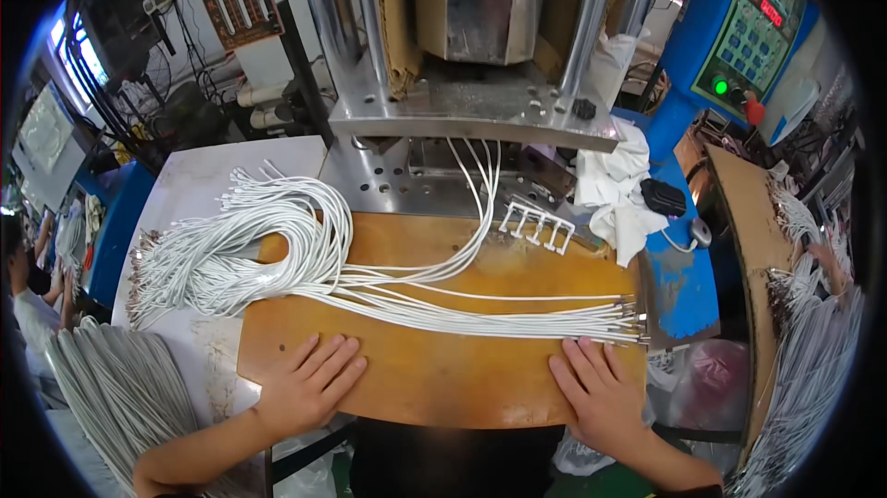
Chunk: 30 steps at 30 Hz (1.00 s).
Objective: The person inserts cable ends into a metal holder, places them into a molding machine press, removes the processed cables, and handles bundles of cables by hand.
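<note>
Panel (745, 53) (red digits (771, 12) lit) stands beyond cables (499, 323).

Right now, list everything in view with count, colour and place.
Board: one, orange-brown, centre.
Table: one, whitish, left of the board.
Cable bundle: one, white, looped at left, strands running right across the board.
Press: one, silver, top centre.
Comb-shaped piece: one, white, board's upper right.
Cloth: count unclear, white, right of the press.
Black object: one, black, beside the cloth.
Control box: one, blue, upper right.
Slotted panel: one, brown, upper left.
Cardboard sheet: one, brown, right.
Loose cables: many, white, far right.
Cable coil: one, greyish white, lower left.
Plastic bag: at least one, clear, lower right.
Co-worker: at least one, white top, far left.
Left hand: one, bare, on the board's lower left.
Right hand: one, bare, lower right, by the strands.
</note>
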Each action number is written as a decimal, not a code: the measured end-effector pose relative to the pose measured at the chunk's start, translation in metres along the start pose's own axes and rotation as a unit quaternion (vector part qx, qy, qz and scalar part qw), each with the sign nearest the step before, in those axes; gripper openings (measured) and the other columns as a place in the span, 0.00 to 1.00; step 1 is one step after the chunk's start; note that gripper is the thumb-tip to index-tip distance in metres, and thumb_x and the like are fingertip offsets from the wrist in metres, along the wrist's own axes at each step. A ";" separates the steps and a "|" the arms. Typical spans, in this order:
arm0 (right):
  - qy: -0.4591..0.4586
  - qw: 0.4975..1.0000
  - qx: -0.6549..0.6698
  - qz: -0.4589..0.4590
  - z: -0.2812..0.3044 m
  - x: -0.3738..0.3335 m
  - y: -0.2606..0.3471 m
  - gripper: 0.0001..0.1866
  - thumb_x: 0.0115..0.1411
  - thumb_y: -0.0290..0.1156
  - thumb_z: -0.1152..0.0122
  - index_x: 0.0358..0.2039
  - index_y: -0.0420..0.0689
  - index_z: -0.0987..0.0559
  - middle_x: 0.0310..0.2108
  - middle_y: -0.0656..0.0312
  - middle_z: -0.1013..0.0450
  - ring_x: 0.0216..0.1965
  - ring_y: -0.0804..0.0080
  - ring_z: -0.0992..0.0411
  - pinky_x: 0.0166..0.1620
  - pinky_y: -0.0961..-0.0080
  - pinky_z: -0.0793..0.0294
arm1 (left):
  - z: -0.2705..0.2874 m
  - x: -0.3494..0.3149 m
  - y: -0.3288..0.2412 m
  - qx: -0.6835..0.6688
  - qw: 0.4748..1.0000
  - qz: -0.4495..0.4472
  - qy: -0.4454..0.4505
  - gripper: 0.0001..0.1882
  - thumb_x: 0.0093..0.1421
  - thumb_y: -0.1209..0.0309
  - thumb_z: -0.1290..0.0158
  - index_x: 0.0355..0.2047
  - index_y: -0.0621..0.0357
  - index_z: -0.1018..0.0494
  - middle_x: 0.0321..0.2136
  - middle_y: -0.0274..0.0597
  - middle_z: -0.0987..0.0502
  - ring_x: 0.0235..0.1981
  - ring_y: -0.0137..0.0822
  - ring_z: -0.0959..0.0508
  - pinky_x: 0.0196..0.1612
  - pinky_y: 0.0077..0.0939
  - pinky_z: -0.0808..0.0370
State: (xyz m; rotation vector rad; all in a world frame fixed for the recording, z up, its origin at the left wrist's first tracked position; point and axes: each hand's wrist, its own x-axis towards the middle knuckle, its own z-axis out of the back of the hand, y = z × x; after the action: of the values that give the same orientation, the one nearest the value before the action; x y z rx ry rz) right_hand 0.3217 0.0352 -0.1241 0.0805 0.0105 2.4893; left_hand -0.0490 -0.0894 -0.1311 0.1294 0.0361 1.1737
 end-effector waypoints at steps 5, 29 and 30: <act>0.004 1.000 0.013 -0.015 0.006 -0.004 0.004 0.36 0.42 0.30 0.36 0.56 0.47 0.30 0.59 0.53 0.37 0.61 0.58 0.40 0.62 0.58 0.45 | 0.001 0.001 -0.002 -0.020 1.000 -0.001 -0.018 0.29 0.50 0.69 0.48 0.55 0.57 0.32 0.58 0.49 0.35 0.59 0.45 0.34 0.62 0.44 0.41; -0.249 0.956 0.125 -0.095 0.009 0.150 -0.064 0.08 0.55 0.32 0.43 0.31 0.42 0.22 0.26 0.51 0.25 0.29 0.50 0.27 0.34 0.61 0.28 | 0.040 0.122 -0.046 -0.188 0.966 -0.081 -0.161 0.19 0.52 0.68 0.42 0.42 0.65 0.29 0.40 0.48 0.25 0.41 0.47 0.24 0.43 0.33 0.26; -0.254 0.950 0.151 -0.104 0.021 0.143 -0.061 0.07 0.55 0.31 0.44 0.26 0.42 0.22 0.27 0.50 0.26 0.29 0.49 0.27 0.34 0.60 0.28 | 0.032 0.127 -0.048 -0.192 0.965 -0.086 -0.159 0.19 0.52 0.68 0.42 0.42 0.65 0.29 0.40 0.48 0.25 0.41 0.47 0.24 0.43 0.33 0.26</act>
State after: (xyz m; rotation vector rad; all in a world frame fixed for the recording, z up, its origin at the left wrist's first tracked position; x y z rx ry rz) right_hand 0.2463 0.1707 -0.0972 0.8040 0.1735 2.1708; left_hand 0.0473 0.0070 -0.0996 -0.0289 -0.4548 0.9549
